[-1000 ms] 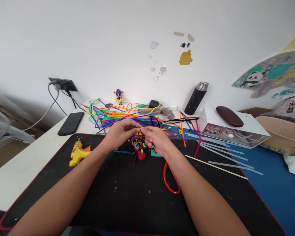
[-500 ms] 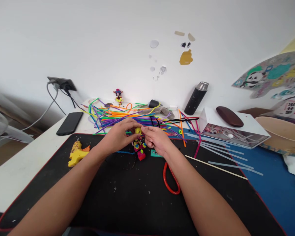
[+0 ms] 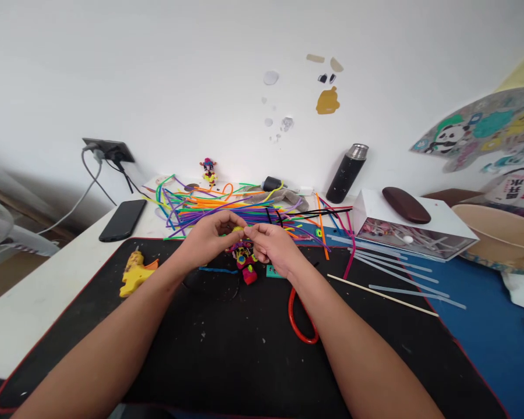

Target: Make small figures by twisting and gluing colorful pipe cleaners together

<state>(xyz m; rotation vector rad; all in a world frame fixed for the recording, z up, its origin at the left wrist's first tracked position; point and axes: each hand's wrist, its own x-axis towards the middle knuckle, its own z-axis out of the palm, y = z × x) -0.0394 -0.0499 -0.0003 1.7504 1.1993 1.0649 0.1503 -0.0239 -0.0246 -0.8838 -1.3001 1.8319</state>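
Observation:
My left hand (image 3: 213, 235) and my right hand (image 3: 274, 243) meet above the middle of the black mat (image 3: 227, 349), fingertips almost touching. Both pinch a small fuzzy yellow piece of pipe cleaner (image 3: 236, 230), mostly covered by the fingers. Just below them lies a small colourful doll figure (image 3: 247, 269), pink at its lower end with yellow and blue round parts; its upper part is hidden by my hands. A teal card (image 3: 274, 272) shows under my right hand. Red-handled scissors (image 3: 291, 314) rest partly beneath my right forearm.
A yellow glue gun (image 3: 134, 274) and a phone (image 3: 123, 220) are at left. Behind my hands lies a heap of pipe cleaners (image 3: 201, 216), with a finished doll (image 3: 208, 171) by the wall. A flask (image 3: 347, 173), white box (image 3: 419, 233), glue sticks (image 3: 410, 272) and wooden stick (image 3: 379, 294) are at right.
Both hands have shifted slightly left, and the yellow piece is now more covered by the fingers. The view has moved a little; the other objects stay in place.

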